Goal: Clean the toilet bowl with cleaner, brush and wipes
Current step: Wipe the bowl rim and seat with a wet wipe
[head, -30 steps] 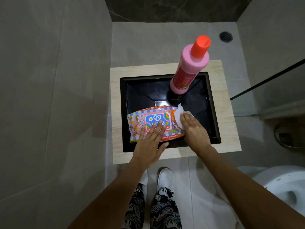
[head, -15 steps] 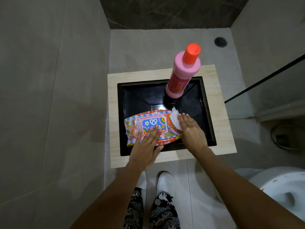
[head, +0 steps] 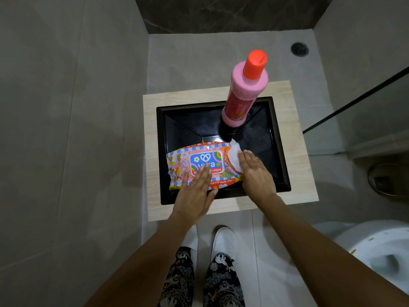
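Step in hand, as judged: drawing a wipe from the pack; cleaner and brush work on the bowl cannot be confirmed from here.

Left hand [head: 194,193] is lying flat on the wipes pack [head: 203,165] at frame centre, fingers straight and pressing it down; right hand [head: 256,176] is resting at the pack's right end with fingers extended over a white wipe [head: 234,156] that is sticking out of the opening; whether the thumb is pinching the wipe underneath cannot be told.

Pack is sitting in the black tray [head: 281,151], which is set into the light wood table [head: 152,156]; cleaner bottle [head: 245,89] is standing upright in the tray's upper part, well apart from both hands; toilet bowl [head: 376,251] is showing at lower right; no brush in view.

Next move is probably calling for a pinch on the wipe and a pull up and right while the left hand is holding the pack down.

Edges: tray rim is running just below both wrists; wall is filling the left of frame; glass panel edge [head: 354,103] is standing at upper right; open room is lying toward the bowl.
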{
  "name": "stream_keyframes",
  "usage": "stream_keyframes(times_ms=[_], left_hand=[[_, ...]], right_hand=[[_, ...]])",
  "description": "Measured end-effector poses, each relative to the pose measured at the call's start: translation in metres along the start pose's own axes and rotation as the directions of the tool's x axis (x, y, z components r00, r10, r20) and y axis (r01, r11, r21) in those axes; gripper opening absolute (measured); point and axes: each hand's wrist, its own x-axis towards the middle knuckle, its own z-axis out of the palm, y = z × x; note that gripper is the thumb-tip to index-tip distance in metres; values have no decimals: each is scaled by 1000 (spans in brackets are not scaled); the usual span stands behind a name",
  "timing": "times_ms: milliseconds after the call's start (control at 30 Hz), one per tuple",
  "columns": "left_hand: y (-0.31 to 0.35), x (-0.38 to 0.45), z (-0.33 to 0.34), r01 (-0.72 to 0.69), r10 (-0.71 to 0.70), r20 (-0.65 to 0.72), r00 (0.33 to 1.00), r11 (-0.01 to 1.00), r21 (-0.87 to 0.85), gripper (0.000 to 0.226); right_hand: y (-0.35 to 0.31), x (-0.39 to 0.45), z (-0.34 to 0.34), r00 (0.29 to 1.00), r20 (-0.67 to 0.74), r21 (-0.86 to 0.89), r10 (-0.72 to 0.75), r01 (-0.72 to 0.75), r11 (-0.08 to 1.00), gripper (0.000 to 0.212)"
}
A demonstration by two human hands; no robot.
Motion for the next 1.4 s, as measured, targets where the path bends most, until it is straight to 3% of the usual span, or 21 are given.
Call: stream_keyframes(times_ms=[133,300,600,800,967,1133,1400], left_hand=[[-6,-1,-5,-38,38,-21,999,999,1,80],[-20,-8,-6,-101,86,-127,988,988,-117,69],[-12,18,-27,11,-16,-94,995,999,-53,55],[-13,34,-30,63,-62,-17,998,997,40,72],[-14,44,-33,53,-55,15,998,995,79,72],[-5,52,-32,127,-129,31,991,990,59,97],[0,53,-31,132,-133,20,991,989,66,97]], right_hand=[[-4,-1,-4,1000,-7,0,1,-1,1000,77],[-6,0,-3,1000,-14,27,-7,7,1000,77],[3,-2,1,998,-55,22,-11,12,1000,73],[8,-3,8,997,-72,12,-22,23,1000,75],[12,1,14,996,-87,16,-23,24,1000,77],[13,6,18,998,-62,34,-21,23,999,79],[12,5,15,998,-56,43,-18,20,999,78]])
